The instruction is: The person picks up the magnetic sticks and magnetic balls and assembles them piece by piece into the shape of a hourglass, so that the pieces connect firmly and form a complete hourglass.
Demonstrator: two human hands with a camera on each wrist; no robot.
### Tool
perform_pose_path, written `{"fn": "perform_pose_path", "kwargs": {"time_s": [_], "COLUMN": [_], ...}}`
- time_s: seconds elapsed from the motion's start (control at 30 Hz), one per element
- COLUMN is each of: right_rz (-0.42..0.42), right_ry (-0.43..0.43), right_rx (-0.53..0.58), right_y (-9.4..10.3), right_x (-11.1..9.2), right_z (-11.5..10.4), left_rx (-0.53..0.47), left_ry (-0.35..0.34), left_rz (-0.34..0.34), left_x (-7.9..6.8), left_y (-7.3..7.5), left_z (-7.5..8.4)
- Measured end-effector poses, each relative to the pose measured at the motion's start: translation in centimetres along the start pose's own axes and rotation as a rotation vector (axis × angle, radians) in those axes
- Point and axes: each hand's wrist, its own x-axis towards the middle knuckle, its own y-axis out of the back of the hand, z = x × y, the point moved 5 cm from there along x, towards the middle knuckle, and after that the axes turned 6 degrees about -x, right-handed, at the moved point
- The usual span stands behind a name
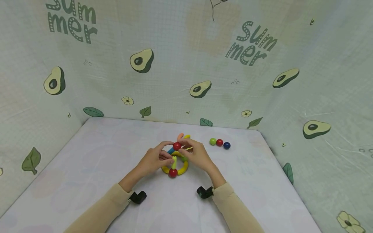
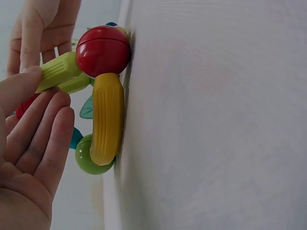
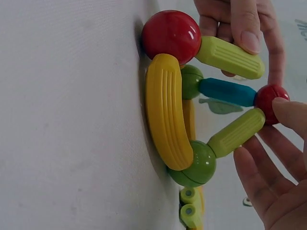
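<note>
Curved yellow rods point(image 3: 168, 112) and balls form a ring on the table, with a red ball point(image 1: 173, 173) nearest me and green balls point(image 3: 199, 165) at the sides. From the green balls, a blue rod point(image 3: 228, 92) and a lime-green rod point(image 3: 237, 133) slant up to an upper red ball point(image 1: 176, 146). My right hand point(image 1: 198, 155) pinches that upper ball between thumb and fingers. Another lime-green rod point(image 1: 174, 162) rises from the near red ball, its top end free. My left hand point(image 1: 152, 160) pinches this rod, its index finger reaching to the upper red ball.
Beyond the right hand lie loose lime-green point(image 1: 213, 141), red point(image 1: 220, 142) and dark blue point(image 1: 227, 145) balls. A peach rod point(image 1: 180, 136) and a yellow rod point(image 1: 187, 136) show behind the hands. Patterned cloth walls point(image 1: 175, 106) rise at the back and both sides.
</note>
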Motion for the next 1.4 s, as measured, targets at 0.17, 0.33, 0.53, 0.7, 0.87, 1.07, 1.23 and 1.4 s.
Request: {"fn": "perform_pose_path", "kwargs": {"time_s": [0.17, 0.33, 0.53, 0.7, 0.87, 1.07, 1.23, 1.4], "right_rz": [-0.026, -0.056, -0.087, -0.098, -0.109, -0.121, -0.135, -0.147], "right_ry": [0.013, 0.014, 0.03, 0.04, 0.042, 0.063, 0.07, 0.068], "right_rx": [0.011, 0.003, -0.002, -0.006, -0.003, 0.018, 0.035, 0.04], "right_y": [0.23, 0.36, 0.51, 0.58, 0.61, 0.63, 0.59, 0.6], "right_x": [-0.03, 0.02, 0.07, 0.04, -0.08, -0.16, -0.17, -0.25], "right_z": [-0.05, -0.1, -0.32, -0.42, -0.29, -0.18, -0.15, -0.11], "left_rx": [-0.017, -0.017, -0.009, -0.004, 0.01, 0.023, 0.04, 0.048], "left_ry": [0.001, 0.005, 0.016, 0.002, -0.016, -0.012, -0.005, -0.015], "left_rz": [0.0, 0.003, 0.004, 0.002, -0.001, 0.003, 0.004, 0.006], "left_x": [-0.05, -0.13, -0.2, -0.19, -0.14, -0.11, -0.16, -0.1], "left_y": [-0.01, 0.03, 0.05, 0.03, -0.05, -0.11, -0.14, -0.17], "left_z": [0.16, 0.24, 0.28, 0.3, 0.33, 0.44, 0.49, 0.36]}}
